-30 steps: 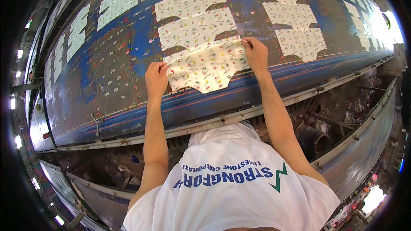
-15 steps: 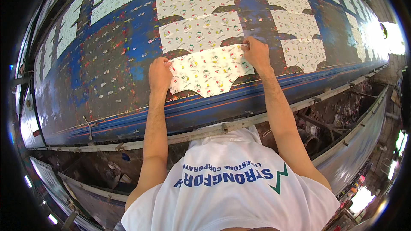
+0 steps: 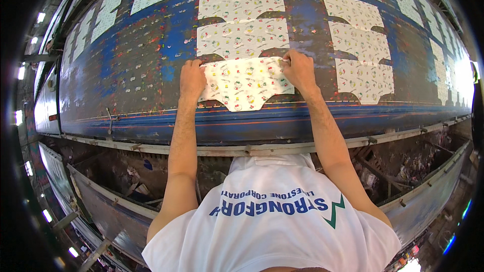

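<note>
A white cut fabric piece with small coloured cartoon prints lies spread near the front edge of the long printing table. Its lower side narrows to a short tab. My left hand pinches its upper left corner, and my right hand pinches the upper right corner. Just beyond it, a matching fabric piece lies flat, close against its top edge. Another fabric piece sits farther up the same column. The fingertips are partly hidden at both corners.
More printed pieces lie in columns to the right and far left. The tabletop is blue and dark, stained with paint. Along its front runs a metal rail, with a small metal lever at left. Below is a debris-strewn trough.
The view has turned slightly, shifting the table. The fabric piece now sits straighter in line with the column beyond it. Both hands still grip its upper corners.
</note>
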A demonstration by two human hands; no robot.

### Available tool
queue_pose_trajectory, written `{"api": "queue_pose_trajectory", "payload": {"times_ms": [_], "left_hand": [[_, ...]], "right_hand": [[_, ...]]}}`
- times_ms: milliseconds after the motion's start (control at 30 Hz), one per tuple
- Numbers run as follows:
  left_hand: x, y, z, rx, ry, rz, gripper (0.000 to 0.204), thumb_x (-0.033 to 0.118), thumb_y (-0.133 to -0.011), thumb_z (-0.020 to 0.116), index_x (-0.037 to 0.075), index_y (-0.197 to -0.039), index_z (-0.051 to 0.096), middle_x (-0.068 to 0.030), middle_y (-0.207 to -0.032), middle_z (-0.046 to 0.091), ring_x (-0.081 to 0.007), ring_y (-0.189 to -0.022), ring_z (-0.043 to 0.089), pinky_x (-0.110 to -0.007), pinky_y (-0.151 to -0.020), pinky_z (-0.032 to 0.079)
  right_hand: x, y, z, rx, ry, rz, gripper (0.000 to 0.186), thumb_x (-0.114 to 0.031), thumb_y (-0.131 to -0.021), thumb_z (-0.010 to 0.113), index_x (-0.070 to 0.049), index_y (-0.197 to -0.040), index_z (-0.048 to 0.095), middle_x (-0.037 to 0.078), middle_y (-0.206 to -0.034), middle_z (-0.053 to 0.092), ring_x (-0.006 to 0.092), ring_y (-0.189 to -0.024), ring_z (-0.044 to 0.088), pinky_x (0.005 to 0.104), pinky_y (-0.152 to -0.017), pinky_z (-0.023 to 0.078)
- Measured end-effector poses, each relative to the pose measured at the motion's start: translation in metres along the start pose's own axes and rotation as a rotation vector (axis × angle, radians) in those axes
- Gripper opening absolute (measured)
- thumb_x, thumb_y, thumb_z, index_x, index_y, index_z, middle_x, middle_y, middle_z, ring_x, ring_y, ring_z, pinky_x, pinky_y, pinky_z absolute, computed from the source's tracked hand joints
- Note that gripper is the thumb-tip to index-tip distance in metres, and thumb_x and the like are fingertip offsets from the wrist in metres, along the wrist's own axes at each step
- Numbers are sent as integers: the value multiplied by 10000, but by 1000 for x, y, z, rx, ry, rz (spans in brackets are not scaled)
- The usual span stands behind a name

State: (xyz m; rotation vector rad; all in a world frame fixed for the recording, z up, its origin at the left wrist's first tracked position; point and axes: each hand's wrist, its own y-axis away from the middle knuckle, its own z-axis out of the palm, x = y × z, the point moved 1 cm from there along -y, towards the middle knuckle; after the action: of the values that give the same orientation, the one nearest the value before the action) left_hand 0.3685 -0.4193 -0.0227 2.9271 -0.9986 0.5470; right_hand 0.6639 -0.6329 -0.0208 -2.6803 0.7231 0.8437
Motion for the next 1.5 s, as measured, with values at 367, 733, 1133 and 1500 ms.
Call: {"api": "queue_pose_trajectory", "payload": {"times_ms": [367, 733, 1133, 1500], "left_hand": [[5, 18, -6, 114, 13, 22, 159, 154, -961, 678, 33, -1043, 739, -153, -1012, 696, -400, -997, 640, -477, -859, 518], [20, -9, -117, -144, 649, -262, 187, 159, -1000, 670, -8, -1080, 694, -52, -933, 705, -132, -852, 627, -297, -787, 499], [-29, -149, 8, -30, 265, -41, 189, 188, -961, 701, 16, -1038, 722, -178, -1010, 716, -366, -969, 676, -467, -852, 516], [-32, -157, 18, -84, 246, -117, 175, 172, -953, 724, 11, -1019, 709, -193, -1012, 693, -369, -979, 656, -468, -854, 511]], "right_hand": [[13, 3, -6, 34, -223, -96, 166, -115, -816, 792, -73, -961, 723, 103, -814, 698, 321, -819, 668, 472, -786, 473], [12, -7, -51, -76, -509, 240, 195, -141, -902, 771, -15, -1051, 765, 97, -820, 738, 168, -733, 671, 331, -717, 534], [16, -135, -1, 174, -116, 78, 150, -156, -906, 745, -41, -998, 775, 154, -888, 760, 329, -833, 712, 447, -767, 536], [35, -151, 13, 72, 150, 6, 139, -159, -859, 758, -55, -951, 746, 161, -882, 740, 368, -870, 693, 507, -783, 514]]}}
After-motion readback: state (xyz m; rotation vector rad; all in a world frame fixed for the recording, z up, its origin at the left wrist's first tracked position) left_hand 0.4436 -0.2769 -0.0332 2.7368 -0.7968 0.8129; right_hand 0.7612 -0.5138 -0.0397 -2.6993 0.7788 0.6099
